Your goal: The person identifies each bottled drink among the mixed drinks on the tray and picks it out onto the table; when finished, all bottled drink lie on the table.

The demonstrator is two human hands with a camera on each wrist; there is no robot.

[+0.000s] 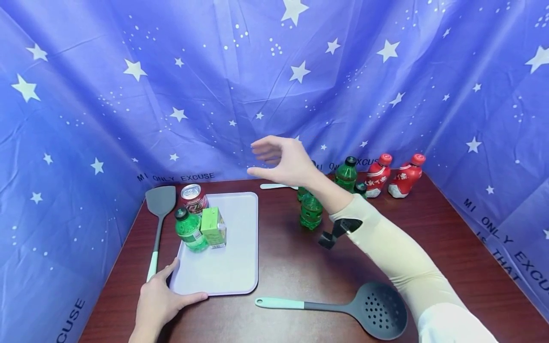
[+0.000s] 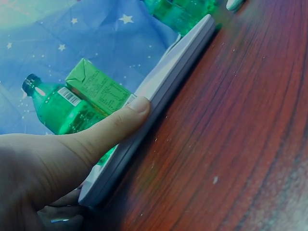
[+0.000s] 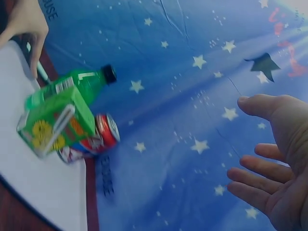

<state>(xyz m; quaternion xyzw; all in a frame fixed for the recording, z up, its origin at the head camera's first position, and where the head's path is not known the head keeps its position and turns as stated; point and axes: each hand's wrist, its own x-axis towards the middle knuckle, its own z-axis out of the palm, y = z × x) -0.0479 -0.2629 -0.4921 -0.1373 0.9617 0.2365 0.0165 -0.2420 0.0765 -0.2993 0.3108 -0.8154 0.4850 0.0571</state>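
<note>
At the front left corner of a white tray (image 1: 236, 259), my left hand (image 1: 159, 299) grips the rim, thumb along the front edge and fingers on the left side. The left wrist view shows the thumb (image 2: 122, 118) lying against the tray's edge. On the tray stand a green bottle (image 1: 191, 234) with a black cap, a green drink carton (image 1: 213, 227) and a red soda can (image 1: 194, 199). My right hand (image 1: 286, 161) is raised above the back of the table, holding nothing. In the right wrist view its fingers (image 3: 257, 185) are spread and relaxed.
A grey spatula (image 1: 161, 202) lies left of the tray, a slotted skimmer (image 1: 379, 309) at the front right. Several green bottles (image 1: 310, 212) stand below my right forearm, beside two red bottles (image 1: 406, 177). A pale handle (image 1: 274, 186) lies behind them. Starry curtains (image 1: 231, 85) enclose the table.
</note>
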